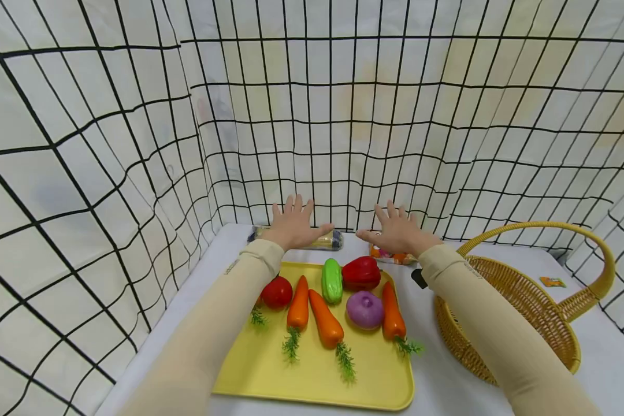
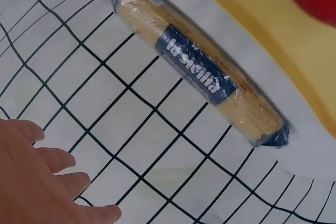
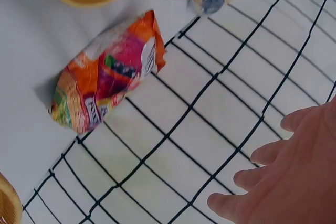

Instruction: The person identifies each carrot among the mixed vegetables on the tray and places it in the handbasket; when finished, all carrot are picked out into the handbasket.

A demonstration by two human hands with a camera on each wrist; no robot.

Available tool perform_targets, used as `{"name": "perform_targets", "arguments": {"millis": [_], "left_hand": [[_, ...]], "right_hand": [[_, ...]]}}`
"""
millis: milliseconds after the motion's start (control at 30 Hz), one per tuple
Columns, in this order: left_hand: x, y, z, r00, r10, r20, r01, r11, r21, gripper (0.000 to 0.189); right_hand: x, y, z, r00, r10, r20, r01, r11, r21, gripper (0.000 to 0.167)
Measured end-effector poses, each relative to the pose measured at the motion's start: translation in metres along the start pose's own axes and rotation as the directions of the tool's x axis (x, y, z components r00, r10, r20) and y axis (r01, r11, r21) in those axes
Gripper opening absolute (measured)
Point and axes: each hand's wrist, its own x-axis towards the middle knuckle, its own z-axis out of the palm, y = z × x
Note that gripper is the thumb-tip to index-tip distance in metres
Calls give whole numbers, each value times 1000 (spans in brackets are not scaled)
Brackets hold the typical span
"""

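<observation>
My left hand is held out, palm down with spread fingers, above the far edge of the table and holds nothing. Below it lies a pack of spaghetti in clear wrap with a dark blue label. My right hand is likewise stretched out with fingers apart, over an orange and purple snack packet. On the yellow tray between the arms are a tomato, several carrots, a green cucumber-like vegetable, a red pepper and a purple onion.
A wicker basket with a tall handle stands at the right, partly behind my right forearm. Beyond it lies a small orange wrapper. White cloth walls with black netting enclose the table's back and sides.
</observation>
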Motion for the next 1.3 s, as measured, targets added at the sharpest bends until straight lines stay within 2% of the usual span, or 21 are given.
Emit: {"name": "perform_targets", "arguments": {"millis": [167,267,400,533,667,767,867,1033,1133,1233,1300], "left_hand": [[-16,-8,17,1000,20,22,-20,1000,-10,95],[-29,-15,25,1000,18,16,-17,999,-51,92],[-52,-32,32,999,1,-49,-7,993,-118,87],[-82,-57,33,990,-55,-133,23,974,-226,76],[-112,-83,33,974,-149,-173,80,933,-352,68],[-131,-97,35,963,-214,-163,125,892,-434,66],[-144,-107,40,951,-275,-141,172,851,-497,66],[-155,-121,54,921,-356,-156,219,806,-550,63],[-157,-126,61,904,-396,-160,237,776,-584,62],[-160,-132,67,893,-433,-119,269,729,-630,66],[-164,-137,72,887,-457,-74,304,695,-652,69]], "right_hand": [[-20,-4,20,998,-55,-36,56,998,19,96],[-36,-6,33,994,-88,-64,91,995,50,94],[-61,-10,51,988,-116,-104,130,982,136,93],[-85,-15,67,983,-116,-140,147,959,241,90],[-107,-17,78,984,-70,-161,122,931,343,81],[-121,-13,86,985,-13,-174,86,905,417,74],[-131,-8,94,979,38,-199,65,873,483,69],[-139,-6,105,964,131,-230,29,811,584,59],[-141,-6,113,954,200,-224,-7,761,648,55],[-141,-8,123,939,260,-224,-34,719,694,53],[-141,-9,131,929,286,-235,-39,707,706,54]]}}
